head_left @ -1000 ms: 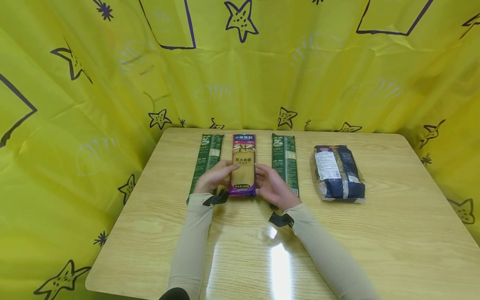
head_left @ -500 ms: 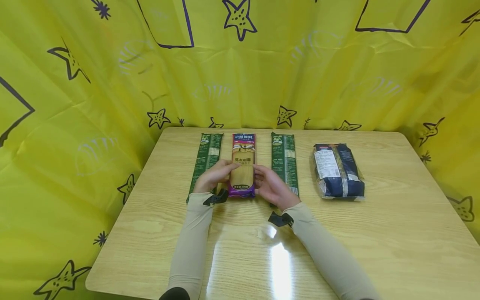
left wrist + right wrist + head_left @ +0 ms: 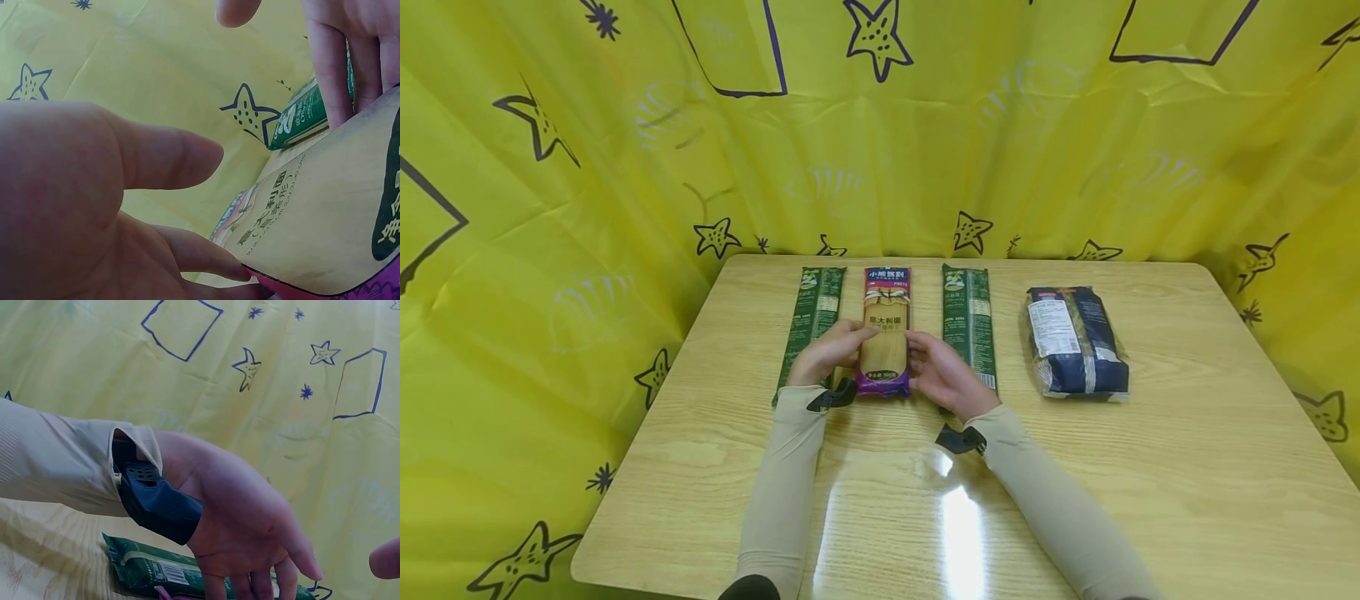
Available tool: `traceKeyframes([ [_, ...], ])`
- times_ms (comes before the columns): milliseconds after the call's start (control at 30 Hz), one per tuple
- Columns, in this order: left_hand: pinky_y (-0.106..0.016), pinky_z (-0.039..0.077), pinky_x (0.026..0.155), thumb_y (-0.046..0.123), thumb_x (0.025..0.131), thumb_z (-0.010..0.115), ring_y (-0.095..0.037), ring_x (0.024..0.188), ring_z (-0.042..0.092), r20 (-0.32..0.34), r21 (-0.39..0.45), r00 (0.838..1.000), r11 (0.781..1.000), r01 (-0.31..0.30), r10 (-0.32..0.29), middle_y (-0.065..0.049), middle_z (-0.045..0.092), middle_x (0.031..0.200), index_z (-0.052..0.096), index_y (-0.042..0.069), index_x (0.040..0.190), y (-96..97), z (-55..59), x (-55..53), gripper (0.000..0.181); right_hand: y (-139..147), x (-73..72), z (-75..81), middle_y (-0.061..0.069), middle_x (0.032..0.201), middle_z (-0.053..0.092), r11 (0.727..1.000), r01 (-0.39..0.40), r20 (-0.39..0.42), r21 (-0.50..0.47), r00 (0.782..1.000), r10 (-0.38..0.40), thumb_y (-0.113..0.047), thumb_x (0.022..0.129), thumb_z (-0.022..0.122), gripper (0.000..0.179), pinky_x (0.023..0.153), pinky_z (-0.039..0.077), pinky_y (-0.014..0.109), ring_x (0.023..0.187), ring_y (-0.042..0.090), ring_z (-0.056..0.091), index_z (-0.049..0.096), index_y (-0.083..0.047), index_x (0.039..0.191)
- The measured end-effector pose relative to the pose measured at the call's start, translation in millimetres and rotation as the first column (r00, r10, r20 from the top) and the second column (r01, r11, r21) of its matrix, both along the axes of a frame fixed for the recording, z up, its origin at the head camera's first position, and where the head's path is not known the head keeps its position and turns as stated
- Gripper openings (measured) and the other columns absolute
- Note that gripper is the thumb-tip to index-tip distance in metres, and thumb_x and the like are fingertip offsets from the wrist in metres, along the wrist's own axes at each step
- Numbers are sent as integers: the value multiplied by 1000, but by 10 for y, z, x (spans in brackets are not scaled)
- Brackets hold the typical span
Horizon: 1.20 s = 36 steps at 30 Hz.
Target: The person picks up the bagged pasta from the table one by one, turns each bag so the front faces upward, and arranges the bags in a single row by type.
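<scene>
A flat pack of spaghetti [image 3: 886, 354], with a clear window and purple lower end, lies lengthwise between my hands. My left hand [image 3: 826, 357] is at its left side; in the left wrist view the fingers touch the pack's edge while the straight thumb [image 3: 175, 159] hangs above it, apart. Along the opposite side is my right hand [image 3: 946, 377], its extended fingers [image 3: 328, 75] reaching down against the edge. The right wrist view has the right hand [image 3: 250, 519] with thumb and fingers loosely straight. Neither hand wraps round the pack.
One green pack [image 3: 812, 312] lies left of the spaghetti, partly under my left hand in view. Another green pack [image 3: 967, 304] lies behind my right hand. Farther right is a navy pasta bag [image 3: 1075, 346] with a white label. A yellow curtain [image 3: 925, 167] borders the wooden table [image 3: 1187, 467].
The spaghetti pack has shifted very slightly left and toward me. Both hands stay almost in place beside it, and the other packs have not moved.
</scene>
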State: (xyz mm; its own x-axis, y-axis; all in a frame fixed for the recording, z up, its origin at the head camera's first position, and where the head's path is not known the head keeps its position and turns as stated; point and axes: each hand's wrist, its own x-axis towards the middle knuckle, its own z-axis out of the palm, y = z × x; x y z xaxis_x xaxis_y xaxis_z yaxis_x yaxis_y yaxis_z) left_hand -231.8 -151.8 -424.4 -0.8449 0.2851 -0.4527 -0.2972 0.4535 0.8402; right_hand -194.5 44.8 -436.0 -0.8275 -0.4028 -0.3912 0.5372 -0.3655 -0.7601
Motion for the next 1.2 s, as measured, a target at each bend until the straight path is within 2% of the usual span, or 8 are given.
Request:
traceKeyframes([
  [200,-57,37,123,38,109,47,-37,156,29,0,-12,1000,1000,-4,4,-23,30,167,31,-6,157,3,-10,0,68,0,10,-1,13,149,39,1000,5,0,-6,1000,-5,-29,111,40,51,119,37,45,135,26,39,32,0,152],
  [400,-56,40,121,39,109,47,-37,153,34,-8,-22,1000,1000,1,-1,-23,34,165,36,-7,155,5,-3,10,66,-3,8,-8,13,149,40,1000,3,1,-3,1000,-3,-28,111,38,49,119,38,46,136,26,39,33,1,151],
  [667,-51,44,119,39,109,48,-34,145,47,-40,-49,999,999,-16,15,-21,48,157,46,-4,151,22,1,8,59,-20,6,-13,14,149,41,1000,26,-3,7,1000,-26,-26,111,37,49,123,34,49,139,28,38,34,2,151],
  [733,-50,44,119,38,109,47,-35,144,48,-57,-50,998,999,-16,13,-22,49,156,44,-3,153,25,-6,0,60,-19,12,-3,16,156,36,999,32,-20,11,999,-32,-24,111,38,50,127,29,49,147,31,33,33,2,153],
  [833,-53,42,120,38,110,46,-38,147,45,-82,-54,996,998,-23,19,-23,43,161,35,-3,157,27,-5,-4,64,8,29,33,18,171,14,999,46,-60,26,997,-44,-21,110,40,56,134,13,47,160,36,13,25,3,159],
  [933,-55,38,122,39,109,46,-40,151,39,-113,-65,993,997,-41,33,-22,34,166,28,-2,161,29,3,-3,68,61,23,89,17,174,-5,998,51,-103,25,993,-48,-19,110,39,63,134,0,45,162,39,-5,12,3,163],
  [1100,-54,34,125,39,109,48,-38,155,33,-183,-59,981,995,-77,65,-16,28,170,27,5,163,36,41,10,67,217,-14,214,16,175,-7,996,65,-166,56,985,-55,-22,112,38,69,135,3,46,162,39,-3,1,0,165],
  [1200,-55,35,125,37,109,49,-38,154,34,-231,-20,970,996,-86,79,-15,30,169,30,6,162,44,69,18,64,336,-38,278,15,175,0,992,84,-212,93,975,-62,-25,112,38,67,135,7,45,163,38,3,3,-2,165],
])
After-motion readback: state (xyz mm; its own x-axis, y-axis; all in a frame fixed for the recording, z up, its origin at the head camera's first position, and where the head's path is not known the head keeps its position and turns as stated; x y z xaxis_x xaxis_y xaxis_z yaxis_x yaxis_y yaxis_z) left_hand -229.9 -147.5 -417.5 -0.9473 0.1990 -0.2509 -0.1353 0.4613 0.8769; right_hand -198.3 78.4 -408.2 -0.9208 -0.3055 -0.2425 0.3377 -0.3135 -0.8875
